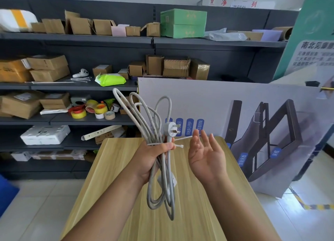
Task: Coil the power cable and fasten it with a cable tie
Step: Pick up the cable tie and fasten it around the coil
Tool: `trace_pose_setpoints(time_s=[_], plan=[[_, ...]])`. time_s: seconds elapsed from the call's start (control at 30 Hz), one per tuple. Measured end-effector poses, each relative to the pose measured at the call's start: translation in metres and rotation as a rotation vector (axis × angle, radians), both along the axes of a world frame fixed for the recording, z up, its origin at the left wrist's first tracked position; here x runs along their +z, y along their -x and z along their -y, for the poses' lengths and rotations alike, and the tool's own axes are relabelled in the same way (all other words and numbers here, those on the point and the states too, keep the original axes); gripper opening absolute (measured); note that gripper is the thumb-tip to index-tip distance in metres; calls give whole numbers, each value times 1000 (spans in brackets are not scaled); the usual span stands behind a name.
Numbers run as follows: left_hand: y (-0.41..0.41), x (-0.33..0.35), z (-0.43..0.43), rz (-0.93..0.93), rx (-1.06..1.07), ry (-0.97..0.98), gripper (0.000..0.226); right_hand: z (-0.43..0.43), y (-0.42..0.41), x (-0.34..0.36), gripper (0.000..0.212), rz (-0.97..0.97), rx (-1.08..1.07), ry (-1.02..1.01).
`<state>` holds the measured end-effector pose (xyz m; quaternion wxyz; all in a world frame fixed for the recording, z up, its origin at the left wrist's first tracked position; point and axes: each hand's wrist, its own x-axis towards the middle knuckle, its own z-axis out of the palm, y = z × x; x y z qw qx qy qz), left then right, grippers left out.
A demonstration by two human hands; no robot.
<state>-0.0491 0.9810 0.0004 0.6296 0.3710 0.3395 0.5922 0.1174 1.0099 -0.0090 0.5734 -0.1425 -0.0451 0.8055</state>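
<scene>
I am watching the left hand (153, 157) gripping a coiled, smooth light-grey power cable (159, 168) at its middle, lifted above the far edge of the pale wood-grain tabletop (112, 186). Long loops are fanning up past the fingers and hanging down below the palm. The white moulded plug (171, 127) is sticking up beside the thumb, brass pins showing. A thin white plastic cable tie (178, 141) is wrapping the bundle at the grip, its tail poking towards the right hand (206, 155), which is hovering just beside it, palm up, fingers spread and grasping nothing. A white blocky piece low in the coil may be a connector; I cannot tell.
</scene>
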Motion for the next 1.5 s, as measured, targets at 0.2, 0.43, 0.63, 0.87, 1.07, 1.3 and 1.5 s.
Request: trace_pose_setpoints(time_s=[0.2,0.43,0.63,0.87,1.07,1.3,1.5], plan=[[2,1,3,32,-11,3,38,-3,-1,-8,27,-112,94,-32],[6,0,8,-10,50,46,34,10,-4,2,35,18,170,-273],[7,1,9,27,93,65,21,22,1,9,47,151,128,-306],[7,5,14,45,38,94,19,29,16,16,31,404,24,-341],[3,7,18,43,36,73,13,42,24,22,13,425,37,-317],[6,5,15,13,18,43,19,45,25,26,14,456,43,-282],[5,3,14,-63,120,26,12,47,26,27,8,508,64,-282]])
